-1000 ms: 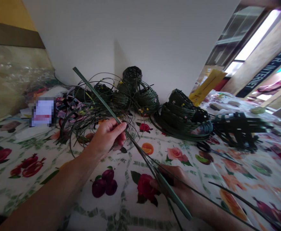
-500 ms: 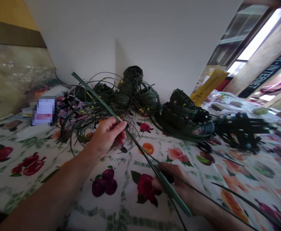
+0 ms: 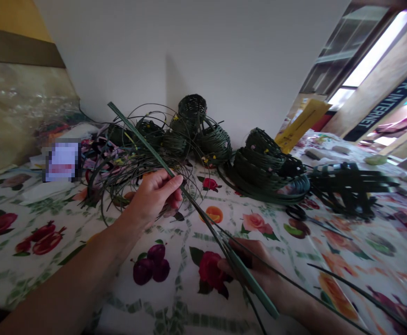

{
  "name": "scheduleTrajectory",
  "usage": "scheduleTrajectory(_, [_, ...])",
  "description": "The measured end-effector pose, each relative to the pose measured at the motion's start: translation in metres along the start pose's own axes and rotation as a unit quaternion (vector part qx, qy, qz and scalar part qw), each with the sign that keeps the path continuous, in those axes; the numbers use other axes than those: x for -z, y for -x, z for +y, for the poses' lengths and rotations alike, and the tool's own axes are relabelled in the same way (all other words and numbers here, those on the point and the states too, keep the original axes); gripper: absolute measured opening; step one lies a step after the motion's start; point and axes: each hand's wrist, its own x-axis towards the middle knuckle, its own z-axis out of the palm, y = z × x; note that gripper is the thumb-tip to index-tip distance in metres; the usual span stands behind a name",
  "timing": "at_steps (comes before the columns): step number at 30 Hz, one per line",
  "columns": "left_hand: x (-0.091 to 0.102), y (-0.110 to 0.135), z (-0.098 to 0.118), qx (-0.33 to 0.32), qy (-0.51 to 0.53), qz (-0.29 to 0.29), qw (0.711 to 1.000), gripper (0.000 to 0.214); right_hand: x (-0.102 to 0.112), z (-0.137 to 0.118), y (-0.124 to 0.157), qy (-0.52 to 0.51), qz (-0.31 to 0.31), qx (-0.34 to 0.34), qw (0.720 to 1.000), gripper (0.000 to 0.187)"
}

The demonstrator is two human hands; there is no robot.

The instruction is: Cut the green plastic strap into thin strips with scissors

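My left hand point(image 3: 161, 190) is closed, with thumb and fingers pinching long dark green strips point(image 3: 143, 142). Their far ends slant up and left, above a tangle of thin strands. Lower right, my right hand point(image 3: 255, 267) is closed round the same strips near their lower part. A thicker, lighter green piece point(image 3: 259, 291) lies along that hand; whether it is a wide strip or a tool's handle, I cannot tell. Thin strips trail from there towards the bottom right. Some of the right fingers are hidden behind the strips.
Woven green baskets point(image 3: 212, 139) stand by the white wall. Further right are stacked baskets point(image 3: 269, 172), an open weave of wide strips point(image 3: 353, 186) and black scissors point(image 3: 296, 213). Left lies a blurred phone-like object point(image 3: 63, 160). A yellow envelope point(image 3: 303, 125) leans behind. A fruit-and-flower cloth point(image 3: 119, 298) covers the table.
The strips' upper tip has shifted slightly right, and the lighter green piece by my right hand has turned a little. Both hands keep almost the same place and hold.
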Motion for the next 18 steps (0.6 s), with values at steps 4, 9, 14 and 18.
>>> scheduleTrajectory(4, [0.0003,0.0001,0.0008,0.003,-0.005,0.001,1.0,0.026,-0.0002,0.0037,-0.001,0.027,-0.001,-0.003,1.0,0.026])
scheduleTrajectory(9, [-0.0017,0.0006,0.0005,0.005,-0.007,0.003,1.0,0.025,0.0037,0.0016,-0.0066,0.016,-0.04,-0.01,0.999,0.028])
scheduleTrajectory(14, [-0.0041,0.0014,-0.0063,0.008,-0.014,-0.014,1.0,0.028,0.0045,0.0013,-0.0048,0.001,-0.026,-0.033,0.999,0.031])
scheduleTrajectory(18, [-0.004,0.0012,-0.0084,0.011,-0.014,-0.018,1.0,0.028,0.0029,-0.0035,-0.0014,0.027,0.023,-0.038,0.999,0.029])
